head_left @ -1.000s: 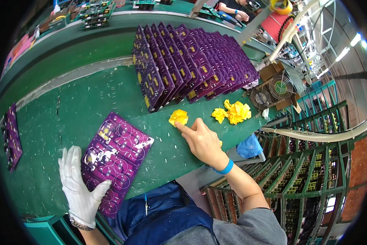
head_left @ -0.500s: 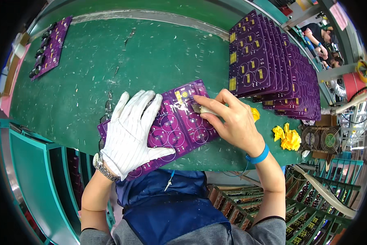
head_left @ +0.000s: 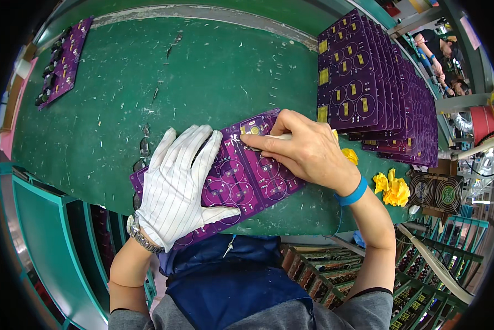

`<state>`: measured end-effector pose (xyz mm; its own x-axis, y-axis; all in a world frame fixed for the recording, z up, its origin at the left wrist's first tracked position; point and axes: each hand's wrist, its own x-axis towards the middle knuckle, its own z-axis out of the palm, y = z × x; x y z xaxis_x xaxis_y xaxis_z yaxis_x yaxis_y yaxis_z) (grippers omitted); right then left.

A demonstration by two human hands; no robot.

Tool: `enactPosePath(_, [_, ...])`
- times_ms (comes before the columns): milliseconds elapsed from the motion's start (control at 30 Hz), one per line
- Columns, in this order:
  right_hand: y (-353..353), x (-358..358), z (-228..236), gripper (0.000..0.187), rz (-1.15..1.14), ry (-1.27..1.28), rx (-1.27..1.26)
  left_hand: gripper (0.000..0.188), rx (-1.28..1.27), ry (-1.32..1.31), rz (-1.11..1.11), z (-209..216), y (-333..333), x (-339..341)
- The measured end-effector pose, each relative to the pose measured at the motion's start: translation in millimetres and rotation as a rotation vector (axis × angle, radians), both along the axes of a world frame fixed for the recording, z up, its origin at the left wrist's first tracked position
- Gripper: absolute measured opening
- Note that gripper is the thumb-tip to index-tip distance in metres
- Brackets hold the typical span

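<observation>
My left hand (head_left: 178, 187), in a white striped glove, is spread wide and flat over the left part of a purple circuit board (head_left: 228, 190), which lies tilted at the near edge of a scuffed green workbench (head_left: 230, 66). My bare right hand (head_left: 318, 154) is at the board's upper right, fingers pinched narrow around a small pale object (head_left: 285, 136), mostly hidden; I cannot tell what it is. Both hands cover much of the board. Just beyond my right hand, partly behind it, sits a crumpled yellow piece (head_left: 350, 156), with a bigger yellow clump (head_left: 394, 191) further right, beside a unit with round grilles (head_left: 436, 190). A long row of upright purple boards (head_left: 348, 71) crowds the far right of the bench. At the far left lies another purple board (head_left: 68, 60) bearing black parts. Green racks (head_left: 423, 264) fill the lower right; a co-worker (head_left: 440, 52) is at upper right.
</observation>
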<state>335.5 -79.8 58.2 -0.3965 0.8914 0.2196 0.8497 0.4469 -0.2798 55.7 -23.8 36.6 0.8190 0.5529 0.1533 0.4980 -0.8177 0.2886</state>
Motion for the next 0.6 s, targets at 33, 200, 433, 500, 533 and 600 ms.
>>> enactPosePath(33, [0,-1,-2,0.039,0.001,0.005,0.001,0.122,0.004,-0.002,-0.001,1,0,-1])
enactPosePath(200, [-5,-9,-10,0.038,-0.139,0.140,0.117,0.121,0.010,-0.014,-0.003,-1,-1,1])
enactPosePath(433, [-69,-7,29,0.050,-0.482,0.243,0.219,0.124,0.000,0.002,0.020,0,3,-6])
enactPosePath(500, [-104,9,15,0.054,-0.676,0.205,0.320,0.127,0.000,0.007,0.026,2,1,-1])
enactPosePath(533, [-118,18,6,0.054,-0.699,0.182,0.321,0.127,0.019,0.013,0.021,1,1,3])
enactPosePath(600, [-149,33,-7,0.050,-0.850,-0.051,0.339,0.127,0.052,-0.036,-0.013,0,1,12])
